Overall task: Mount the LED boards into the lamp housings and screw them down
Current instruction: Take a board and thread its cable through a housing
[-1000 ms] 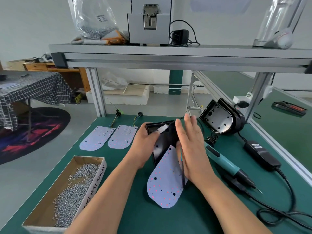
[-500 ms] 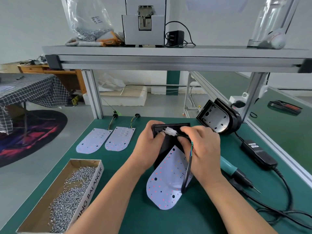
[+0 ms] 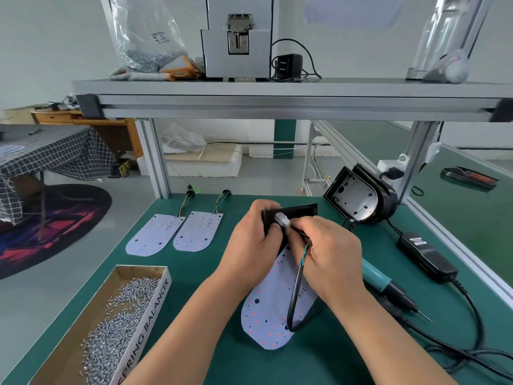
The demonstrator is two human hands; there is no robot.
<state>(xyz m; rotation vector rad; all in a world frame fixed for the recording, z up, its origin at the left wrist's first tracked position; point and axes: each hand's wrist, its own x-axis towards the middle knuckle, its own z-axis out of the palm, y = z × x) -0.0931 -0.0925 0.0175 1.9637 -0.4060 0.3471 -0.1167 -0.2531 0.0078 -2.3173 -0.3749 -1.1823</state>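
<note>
Over bench [image 3: 277,368] centre | right hand [image 3: 330,254], flat before, pinches connector [image 3: 282,219] | left hand [image 3: 249,240] grips housing [image 3: 299,211]

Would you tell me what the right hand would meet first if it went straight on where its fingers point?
The right hand points up-left at the connector, which its fingertips seem to pinch; beyond comes the left hand gripping the housing. Depth is unclear.

Both my bare forearms reach forward and converge; my left hand [image 3: 255,240] curls round the left edge of the lamp housing [image 3: 298,210], thumb lying across its face; my right hand [image 3: 330,254] sits touching it, knuckles up, fingertips pinching the white connector [image 3: 282,219].
</note>
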